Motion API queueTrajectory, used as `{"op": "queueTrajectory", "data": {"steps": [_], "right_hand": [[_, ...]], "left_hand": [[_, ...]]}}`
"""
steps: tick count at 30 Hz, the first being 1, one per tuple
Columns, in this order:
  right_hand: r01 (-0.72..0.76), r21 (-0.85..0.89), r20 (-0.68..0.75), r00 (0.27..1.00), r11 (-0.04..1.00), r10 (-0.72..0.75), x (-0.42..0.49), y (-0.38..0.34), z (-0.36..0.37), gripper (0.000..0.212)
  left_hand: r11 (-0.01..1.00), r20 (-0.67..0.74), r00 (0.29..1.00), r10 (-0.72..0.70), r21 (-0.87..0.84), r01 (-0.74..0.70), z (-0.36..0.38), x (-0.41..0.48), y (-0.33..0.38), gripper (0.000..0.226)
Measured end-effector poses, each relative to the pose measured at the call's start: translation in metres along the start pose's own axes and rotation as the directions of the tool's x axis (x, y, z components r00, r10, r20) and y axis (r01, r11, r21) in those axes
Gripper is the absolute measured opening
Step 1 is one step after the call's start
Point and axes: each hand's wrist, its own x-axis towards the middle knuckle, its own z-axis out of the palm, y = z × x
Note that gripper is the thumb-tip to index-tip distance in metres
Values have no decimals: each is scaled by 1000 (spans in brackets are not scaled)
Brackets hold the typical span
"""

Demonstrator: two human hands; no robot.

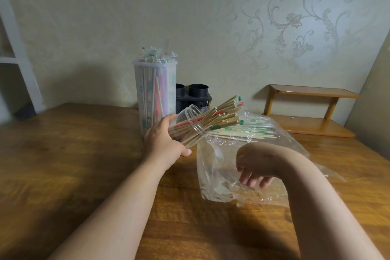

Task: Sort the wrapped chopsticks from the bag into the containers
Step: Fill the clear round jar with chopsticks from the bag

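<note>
My left hand grips a clear round jar, tilted to the right, with several wrapped chopsticks fanning out of its mouth. A clear plastic bag lies on the wooden table to the right, with more wrapped chopsticks inside its far end. My right hand hangs bent at the wrist over the bag's near part, fingers loosely curled downward, holding nothing that I can see. A tall translucent container stands behind the jar, packed with wrapped chopsticks.
A black holder with two round tubes stands behind the tall container, against the wall. A low wooden two-tier shelf sits at the back right. A white shelf unit is at the far left.
</note>
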Motion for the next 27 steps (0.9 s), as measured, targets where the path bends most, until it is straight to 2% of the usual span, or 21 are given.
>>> {"op": "queueTrajectory", "data": {"steps": [2, 4, 8, 10, 12, 14, 17, 23, 27], "right_hand": [[-8, -13, -13, 1000, 1000, 8, 0, 1, 0, 21], [-1, -131, -20, 1000, 991, -2, -2, 2, 0, 17], [20, -417, -44, 998, 909, -42, -3, -2, 5, 49], [32, -470, -16, 999, 882, -45, -2, -4, 9, 58], [45, -496, 11, 999, 867, -45, 2, -4, 12, 58], [44, -455, -20, 998, 889, -59, 7, 1, 13, 46], [53, -362, -104, 990, 931, -97, 15, 7, 11, 16], [91, -281, -184, 972, 955, -147, 12, 7, 5, 22], [155, -201, -219, 955, 967, -199, 5, 6, 0, 17]], "left_hand": [[1000, 2, 1000, -3, -7, 3, 0, 0, 0, 99], [1000, -3, 1000, -1, -3, 1, 1, 0, 0, 99], [1000, -7, 1000, 7, 13, -7, 1, 0, -2, 99], [1000, -11, 1000, 9, 17, -9, 2, 0, -2, 100], [1000, -14, 1000, 6, 18, -6, 2, 0, 0, 100], [1000, -20, 1000, 8, 15, -8, 2, -1, 0, 100], [1000, -28, 1000, 9, 16, -9, 2, -1, 0, 99], [1000, -22, 1000, 6, 30, -6, 1, -1, 1, 100], [1000, -12, 1000, 0, 18, 1, 1, 1, 1, 99]]}}
